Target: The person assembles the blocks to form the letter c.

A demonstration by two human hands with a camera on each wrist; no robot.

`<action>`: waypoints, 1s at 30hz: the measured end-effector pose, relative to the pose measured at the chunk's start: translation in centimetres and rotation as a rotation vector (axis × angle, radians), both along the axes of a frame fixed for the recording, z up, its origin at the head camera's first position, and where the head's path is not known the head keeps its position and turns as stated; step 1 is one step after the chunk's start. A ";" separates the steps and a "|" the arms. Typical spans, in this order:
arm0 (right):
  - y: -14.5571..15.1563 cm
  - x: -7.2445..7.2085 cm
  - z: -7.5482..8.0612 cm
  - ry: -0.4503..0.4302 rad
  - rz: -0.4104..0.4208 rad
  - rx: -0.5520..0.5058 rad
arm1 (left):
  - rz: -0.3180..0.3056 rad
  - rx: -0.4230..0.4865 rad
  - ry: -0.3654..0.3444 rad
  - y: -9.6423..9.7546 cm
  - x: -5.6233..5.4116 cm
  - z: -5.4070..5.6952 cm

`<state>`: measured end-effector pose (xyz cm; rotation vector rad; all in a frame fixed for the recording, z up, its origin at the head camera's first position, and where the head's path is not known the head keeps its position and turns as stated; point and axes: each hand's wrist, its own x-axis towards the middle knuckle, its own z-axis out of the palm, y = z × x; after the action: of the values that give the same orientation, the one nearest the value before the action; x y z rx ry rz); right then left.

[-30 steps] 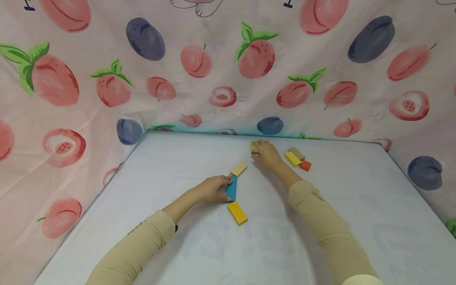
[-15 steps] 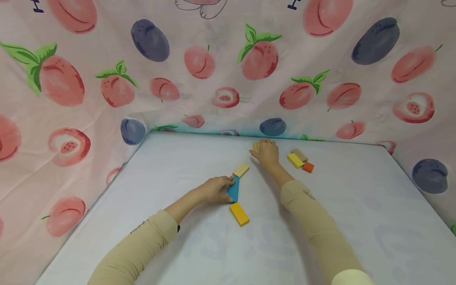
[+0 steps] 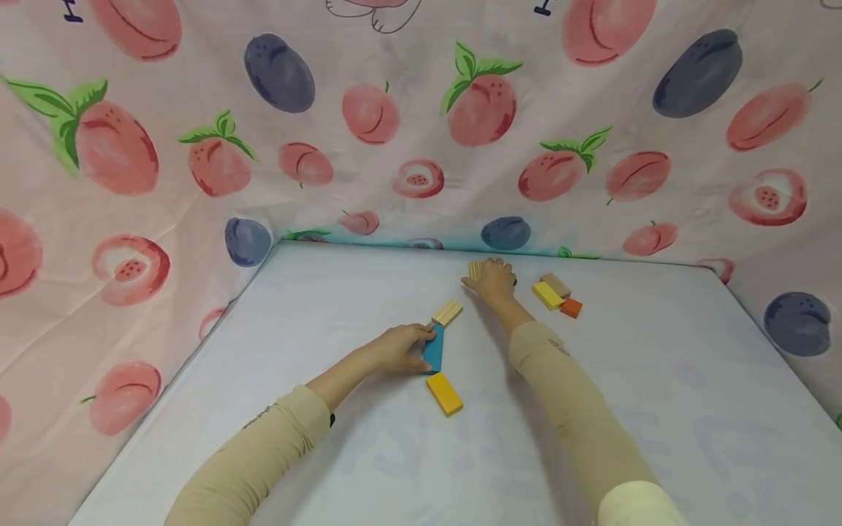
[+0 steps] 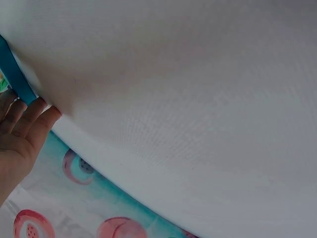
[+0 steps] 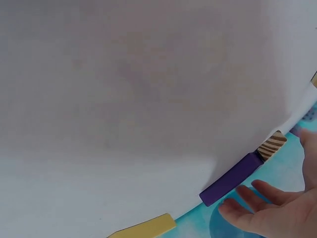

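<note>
In the head view my left hand (image 3: pixel 397 349) holds a flat blue block (image 3: pixel 434 349) lengthwise, thumb at its near end and fingers at its far end. The left wrist view shows these fingers against the blue block (image 4: pixel 15 74). My right hand (image 3: pixel 495 283) is spread over a striped wooden block (image 3: pixel 475 270) at the back of the table, thumb on the left. In the right wrist view that striped block (image 5: pixel 272 146) stands end to end with a purple block (image 5: pixel 233 178), mostly hidden in the head view. The fingers (image 5: pixel 257 198) lie relaxed beside the purple block.
A light striped block (image 3: pixel 448 313) lies off the blue block's far end, a yellow-orange block (image 3: pixel 444 394) off its near end. To the right sit a yellow block (image 3: pixel 547 295), a tan block (image 3: pixel 556 285) and an orange block (image 3: pixel 571 307). Patterned fabric (image 3: pixel 421 131) rises behind.
The striped block in my right hand, tilted a second ago, now rests at the table's back. My right hand has turned and spread over it. The left hand stays on the blue block.
</note>
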<state>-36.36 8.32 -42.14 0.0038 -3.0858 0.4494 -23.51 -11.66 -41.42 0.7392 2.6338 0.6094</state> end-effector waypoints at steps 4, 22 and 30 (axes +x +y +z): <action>-0.3 -0.3 -0.1 -0.047 -0.023 0.023 | 0.005 0.007 -0.005 0.0 0.0 0.1; -0.8 -1.1 -0.9 -0.058 -0.053 -0.010 | 0.019 0.009 -0.022 0.1 0.1 0.2; -0.1 -1.0 -0.6 0.013 -0.015 -0.106 | 0.015 -0.003 -0.016 0.0 0.1 0.3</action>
<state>-37.38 8.27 -42.71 -0.0178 -3.0428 0.6095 -23.45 -11.61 -41.16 0.7116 2.6270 0.6135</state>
